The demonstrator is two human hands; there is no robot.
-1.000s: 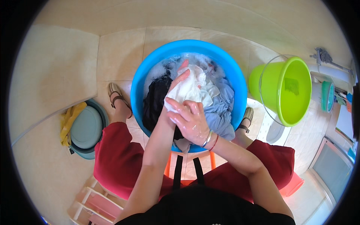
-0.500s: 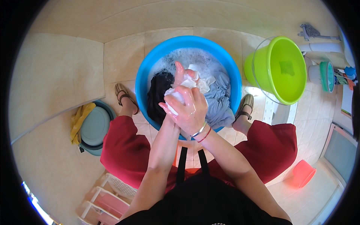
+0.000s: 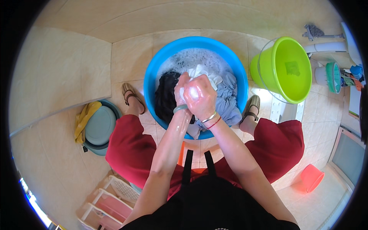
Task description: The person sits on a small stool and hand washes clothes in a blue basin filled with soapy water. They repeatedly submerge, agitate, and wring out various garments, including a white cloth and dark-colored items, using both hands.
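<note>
Left hand [image 3: 181, 89] and right hand [image 3: 200, 96] were clamped together on white cloth [image 3: 201, 70] over blue tub [image 3: 243, 86]. Wet skin could've let cloth slip into suds [image 3: 195, 56]; hard squeezing could've splashed floor [image 3: 132, 57].

Beige tiled floor [image 3: 132, 61]. Blue tub [image 3: 150, 86] near far edge, brown sandals [image 3: 128, 90] one each side. Green bucket [image 3: 267, 71] right of tub, toward far right corner. Pink bucket [image 3: 309, 179] nearer right edge. Grey-green basins [image 3: 100, 126] by left edge.
</note>
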